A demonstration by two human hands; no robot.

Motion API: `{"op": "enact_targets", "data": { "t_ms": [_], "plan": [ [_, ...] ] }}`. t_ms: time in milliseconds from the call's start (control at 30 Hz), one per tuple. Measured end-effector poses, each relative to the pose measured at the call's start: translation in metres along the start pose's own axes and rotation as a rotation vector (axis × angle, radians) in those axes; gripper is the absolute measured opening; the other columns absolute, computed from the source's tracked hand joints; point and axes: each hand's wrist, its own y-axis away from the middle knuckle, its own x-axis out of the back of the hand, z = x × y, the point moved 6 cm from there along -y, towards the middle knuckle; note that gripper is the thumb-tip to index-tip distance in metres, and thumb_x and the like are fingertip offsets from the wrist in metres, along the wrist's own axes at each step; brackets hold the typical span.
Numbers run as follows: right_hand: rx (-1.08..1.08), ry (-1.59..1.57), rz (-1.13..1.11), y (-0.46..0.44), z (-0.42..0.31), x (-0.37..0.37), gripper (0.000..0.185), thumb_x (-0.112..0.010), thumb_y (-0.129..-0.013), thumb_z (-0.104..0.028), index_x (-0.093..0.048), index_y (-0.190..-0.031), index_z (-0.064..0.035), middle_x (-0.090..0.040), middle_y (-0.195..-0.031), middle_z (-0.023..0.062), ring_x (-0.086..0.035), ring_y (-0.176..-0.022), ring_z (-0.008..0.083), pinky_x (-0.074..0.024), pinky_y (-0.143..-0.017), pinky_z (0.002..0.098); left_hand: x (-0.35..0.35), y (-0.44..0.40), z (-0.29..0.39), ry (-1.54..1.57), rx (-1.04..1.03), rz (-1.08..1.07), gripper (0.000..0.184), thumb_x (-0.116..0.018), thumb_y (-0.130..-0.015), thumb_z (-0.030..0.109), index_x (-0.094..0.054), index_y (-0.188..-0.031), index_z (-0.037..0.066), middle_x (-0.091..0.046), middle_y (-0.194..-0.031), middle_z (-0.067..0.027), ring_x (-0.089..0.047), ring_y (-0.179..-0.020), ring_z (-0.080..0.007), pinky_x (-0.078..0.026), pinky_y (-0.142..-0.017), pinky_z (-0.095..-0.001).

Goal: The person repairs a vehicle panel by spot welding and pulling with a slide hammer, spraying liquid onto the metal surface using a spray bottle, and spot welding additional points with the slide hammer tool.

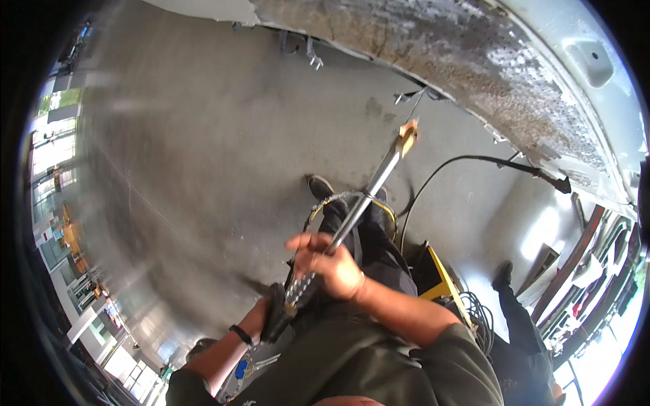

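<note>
A long rod-like tool with a silver shaft (365, 199) runs slantwise up and away from my body. Its far end carries a copper-coloured tip (407, 138), close below the edge of a worn, speckled panel (467, 54). My right hand (332, 267) is around the lower shaft, just above a knurled section (298, 289), with some fingers stretched out and blurred. At the near end, my left hand (259, 317) holds the tool's black handle (273, 314); its fingers are mostly hidden. A black and yellow cable (313, 215) loops under the shaft near my legs.
A black cable (467, 158) curves up to the panel's right end. Small clamp-like metal parts (315, 59) hang along the panel's lower edge. Right of my legs stands a yellow-edged machine (441, 274) with coiled cables (479, 314). Another person's leg (516, 308) is at the right.
</note>
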Motion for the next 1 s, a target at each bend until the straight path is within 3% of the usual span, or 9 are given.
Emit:
{"op": "enact_targets", "data": {
  "t_ms": [33, 367, 467, 567, 667, 767, 867, 933, 1000],
  "plan": [
    [0.060, -0.069, -0.020, -0.006, -0.007, 0.002, 0.039, -0.066, -0.095, -0.008, -0.058, -0.132, 0.0041, -0.066, -0.085, 0.0078, -0.066, -0.078, 0.0198, -0.0550, -0.078, 0.0336, -0.007, 0.002, 0.005, -0.018, -0.107, -0.077, 0.050, -0.034, -0.109, 0.046, -0.069, -0.107, 0.010, -0.069, -0.079, -0.0028, -0.065, -0.062, -0.0158, -0.054, -0.054, -0.0332],
    [0.084, 0.042, 0.070, -0.029, -0.072, 0.010, 0.031, -0.064, -0.094, -0.010, -0.063, -0.122, 0.0023, -0.065, -0.081, 0.0073, -0.065, -0.076, 0.0182, -0.0528, -0.074, 0.0329, -0.038, -0.018, 0.039, 0.044, -0.186, -0.162, 0.041, -0.043, -0.106, 0.041, -0.067, -0.101, 0.008, -0.068, -0.080, -0.0026, -0.066, -0.065, -0.0160, -0.055, -0.059, -0.0319],
    [0.062, 0.027, 0.033, -0.028, -0.073, 0.008, 0.035, -0.066, -0.092, -0.010, -0.063, -0.124, 0.0027, -0.065, -0.091, 0.0049, -0.066, -0.076, 0.0161, -0.0531, -0.074, 0.0296, -0.036, -0.022, 0.043, -0.029, -0.245, -0.204, 0.039, -0.043, -0.106, 0.040, -0.067, -0.103, 0.008, -0.069, -0.083, -0.0027, -0.066, -0.066, -0.0151, -0.055, -0.060, -0.0310],
    [0.075, 0.037, 0.019, -0.029, -0.076, 0.006, 0.033, -0.065, -0.094, -0.010, -0.063, -0.124, 0.0033, -0.064, -0.080, 0.0059, -0.065, -0.075, 0.0180, -0.0531, -0.076, 0.0325, -0.035, -0.023, 0.046, -0.073, -0.252, -0.163, 0.038, -0.044, -0.106, 0.039, -0.067, -0.104, 0.008, -0.069, -0.083, -0.0030, -0.066, -0.066, -0.0150, -0.056, -0.060, -0.0316],
    [0.062, 0.038, 0.042, -0.029, -0.078, 0.005, 0.036, -0.066, -0.093, -0.010, -0.062, -0.126, 0.0032, -0.064, -0.079, 0.0053, -0.065, -0.074, 0.0179, -0.0534, -0.077, 0.0324, -0.019, -0.040, 0.033, -0.076, -0.213, -0.162, 0.039, -0.043, -0.107, 0.038, -0.067, -0.106, 0.007, -0.070, -0.084, -0.0043, -0.066, -0.067, -0.0167, -0.056, -0.059, -0.0330],
    [0.109, 0.028, 0.006, -0.029, -0.079, 0.007, 0.047, -0.065, -0.092, -0.012, -0.055, -0.135, 0.0054, -0.065, -0.078, 0.0072, -0.066, -0.073, 0.0187, -0.0533, -0.077, 0.0321, -0.022, -0.040, 0.031, -0.014, -0.144, -0.225, 0.044, -0.042, -0.106, 0.045, -0.067, -0.109, 0.008, -0.070, -0.084, -0.0057, -0.067, -0.067, -0.0193, -0.057, -0.059, -0.0350],
    [0.262, 0.032, -0.074, -0.033, -0.103, 0.017, 0.059, -0.067, -0.092, -0.015, -0.049, -0.143, 0.0070, -0.066, -0.081, 0.0087, -0.068, -0.077, 0.0183, -0.0534, -0.077, 0.0307, -0.032, -0.029, 0.037, 0.067, -0.113, -0.144, 0.054, -0.042, -0.104, 0.056, -0.067, -0.114, 0.009, -0.070, -0.086, -0.0072, -0.067, -0.067, -0.0216, -0.058, -0.059, -0.0365],
    [0.382, 0.113, -0.049, -0.048, -0.147, 0.034, 0.065, -0.064, -0.092, -0.016, -0.040, -0.147, 0.0099, -0.069, -0.077, 0.0116, -0.067, -0.072, 0.0214, -0.0535, -0.077, 0.0331, -0.020, -0.038, 0.031, -0.004, -0.145, -0.174, 0.059, -0.041, -0.102, 0.061, -0.067, -0.116, 0.010, -0.071, -0.087, -0.0068, -0.067, -0.065, -0.0218, -0.059, -0.058, -0.0366],
    [0.417, 0.094, -0.029, -0.063, -0.198, 0.049, 0.066, -0.067, -0.092, -0.019, -0.043, -0.147, 0.0084, -0.067, -0.080, 0.0099, -0.068, -0.075, 0.0198, -0.0539, -0.072, 0.0304, -0.019, -0.044, 0.026, -0.022, -0.137, -0.169, 0.063, -0.041, -0.102, 0.065, -0.067, -0.119, 0.010, -0.070, -0.088, -0.0061, -0.067, -0.064, -0.0217, -0.059, -0.058, -0.0365]
  ]
}}
